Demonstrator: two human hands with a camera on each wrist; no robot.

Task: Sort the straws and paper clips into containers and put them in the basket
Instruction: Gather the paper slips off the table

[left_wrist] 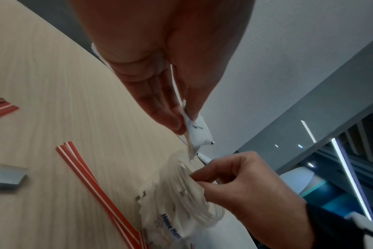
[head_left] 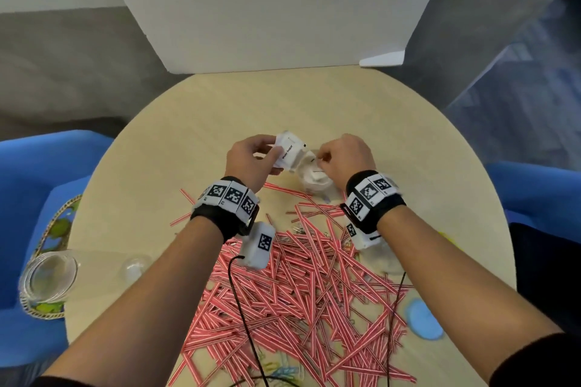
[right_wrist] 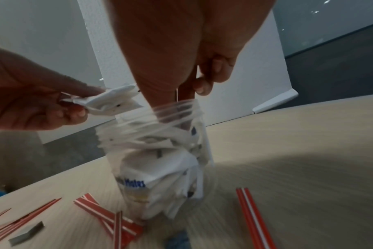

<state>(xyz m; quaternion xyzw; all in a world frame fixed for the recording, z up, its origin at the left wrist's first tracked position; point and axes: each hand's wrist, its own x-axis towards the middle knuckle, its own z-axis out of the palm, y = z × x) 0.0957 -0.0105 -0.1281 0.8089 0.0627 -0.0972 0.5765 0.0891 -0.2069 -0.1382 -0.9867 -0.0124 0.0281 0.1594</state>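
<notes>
My left hand [head_left: 270, 151] pinches a few white sugar packets [head_left: 290, 152] just above a clear jar [head_left: 314, 179] stuffed with similar packets. My right hand [head_left: 323, 160] has curled fingers at the jar's mouth, thumb and fingers pinching its rim. In the left wrist view the packets [left_wrist: 199, 133] hang over the jar [left_wrist: 181, 190]. From the right wrist the jar [right_wrist: 160, 151] stands upright on the table. A big heap of red-and-white straws [head_left: 298, 292] lies nearer to me, with coloured paper clips [head_left: 283, 371] mixed in.
A woven basket [head_left: 59, 214] sits on the blue chair at left, an empty clear jar [head_left: 47, 276] over it. A clear lid [head_left: 135, 264] and a blue lid [head_left: 423, 319] lie on the round table [head_left: 220, 110]. Another clear container [head_left: 382, 256] stands under my right wrist.
</notes>
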